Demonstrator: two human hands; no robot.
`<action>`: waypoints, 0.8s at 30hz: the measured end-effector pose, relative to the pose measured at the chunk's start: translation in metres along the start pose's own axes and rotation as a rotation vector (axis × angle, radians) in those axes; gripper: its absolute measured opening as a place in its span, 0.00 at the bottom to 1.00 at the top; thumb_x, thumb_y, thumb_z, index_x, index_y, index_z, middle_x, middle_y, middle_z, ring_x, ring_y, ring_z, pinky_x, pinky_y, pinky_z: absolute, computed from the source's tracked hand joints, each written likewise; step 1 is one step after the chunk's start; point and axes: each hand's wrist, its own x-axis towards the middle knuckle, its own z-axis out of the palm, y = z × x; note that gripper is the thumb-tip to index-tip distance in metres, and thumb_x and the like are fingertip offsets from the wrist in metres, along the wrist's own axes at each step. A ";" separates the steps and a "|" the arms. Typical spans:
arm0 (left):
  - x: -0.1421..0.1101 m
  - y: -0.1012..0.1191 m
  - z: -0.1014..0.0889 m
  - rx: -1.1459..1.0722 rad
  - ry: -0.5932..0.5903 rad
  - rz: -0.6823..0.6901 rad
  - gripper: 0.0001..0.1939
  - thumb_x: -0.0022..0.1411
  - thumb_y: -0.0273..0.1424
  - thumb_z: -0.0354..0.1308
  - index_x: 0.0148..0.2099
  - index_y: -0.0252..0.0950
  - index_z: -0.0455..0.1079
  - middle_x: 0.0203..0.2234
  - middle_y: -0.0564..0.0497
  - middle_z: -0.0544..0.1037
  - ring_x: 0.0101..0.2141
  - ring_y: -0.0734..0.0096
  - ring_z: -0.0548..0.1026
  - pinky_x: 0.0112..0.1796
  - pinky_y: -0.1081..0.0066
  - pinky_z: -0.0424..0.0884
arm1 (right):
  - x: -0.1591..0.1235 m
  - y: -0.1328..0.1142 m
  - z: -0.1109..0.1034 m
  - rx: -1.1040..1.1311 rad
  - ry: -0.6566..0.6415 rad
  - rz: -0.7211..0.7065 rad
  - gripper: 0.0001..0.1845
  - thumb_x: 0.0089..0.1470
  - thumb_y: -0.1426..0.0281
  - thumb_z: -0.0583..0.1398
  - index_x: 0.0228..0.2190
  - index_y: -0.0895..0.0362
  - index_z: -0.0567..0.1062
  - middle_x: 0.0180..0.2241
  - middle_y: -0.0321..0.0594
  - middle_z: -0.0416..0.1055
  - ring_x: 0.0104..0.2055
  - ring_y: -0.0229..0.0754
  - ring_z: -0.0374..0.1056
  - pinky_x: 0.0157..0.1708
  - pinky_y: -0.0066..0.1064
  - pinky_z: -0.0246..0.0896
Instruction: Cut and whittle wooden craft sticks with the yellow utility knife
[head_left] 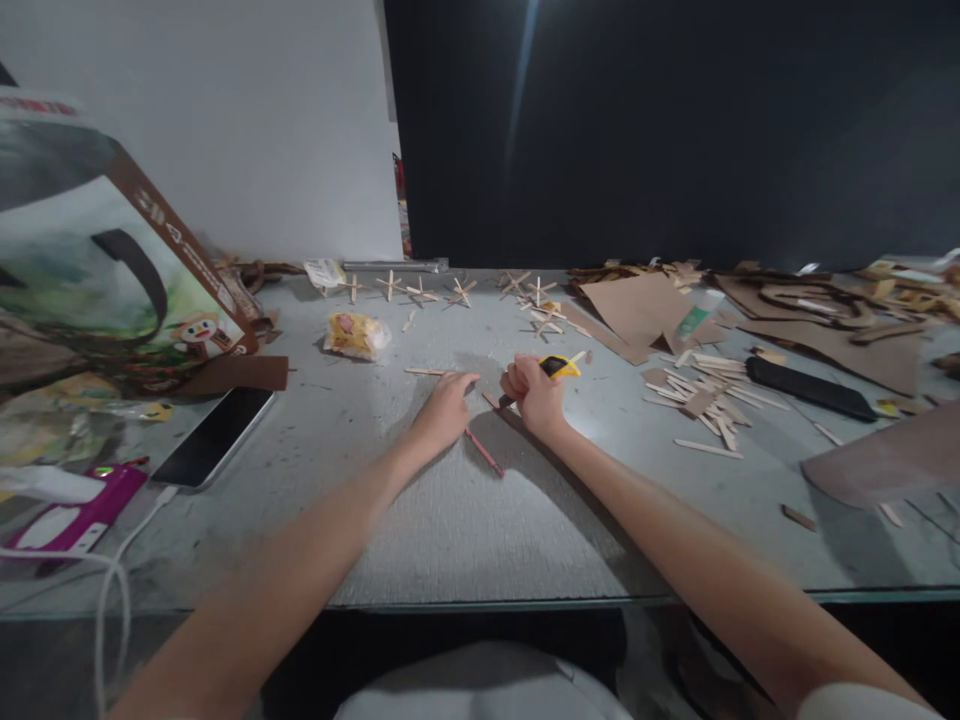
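Observation:
My right hand [535, 395] is closed around a yellow and black utility knife [559, 367], its handle sticking out past the fist. Just left of it, my left hand [444, 408] presses down with its fingers together on a thin wooden craft stick [424, 372], whose one end shows beyond the knuckles. Part of that stick is hidden under the hand. A slim reddish stick [486, 452] lies on the tabletop between my wrists. Another short piece of wood [490, 401] is beside my right hand.
Several star-shaped stick pieces [461, 291] line the back, near a yellow snack packet [355, 336]. Right are loose craft sticks [712, 400], cardboard [637, 312], a glue tube [699, 314] and a black strip-like object [810, 388]. Left are a phone [216, 436], purple device [82, 515] and large bag [172, 290].

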 end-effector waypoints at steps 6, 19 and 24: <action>-0.002 0.005 -0.002 -0.070 0.022 -0.034 0.34 0.53 0.10 0.50 0.56 0.38 0.79 0.56 0.42 0.83 0.61 0.54 0.77 0.65 0.51 0.70 | -0.009 0.003 0.000 -0.024 0.014 -0.041 0.39 0.54 0.45 0.69 0.14 0.49 0.51 0.14 0.23 0.41 0.17 0.31 0.35 0.18 0.31 0.37; -0.007 0.022 0.000 -0.569 -0.065 -0.228 0.23 0.67 0.25 0.53 0.62 0.37 0.69 0.35 0.48 0.84 0.23 0.71 0.77 0.26 0.73 0.72 | -0.031 -0.038 0.017 0.010 0.040 -0.335 0.37 0.60 0.41 0.64 0.16 0.50 0.56 0.17 0.29 0.46 0.21 0.40 0.48 0.25 0.37 0.50; -0.015 0.035 -0.001 -0.930 -0.325 -0.131 0.34 0.64 0.38 0.70 0.65 0.39 0.58 0.32 0.51 0.83 0.24 0.70 0.80 0.28 0.72 0.75 | -0.042 -0.036 0.018 -0.055 0.003 -0.369 0.33 0.63 0.41 0.62 0.20 0.50 0.61 0.21 0.32 0.54 0.25 0.43 0.57 0.31 0.39 0.60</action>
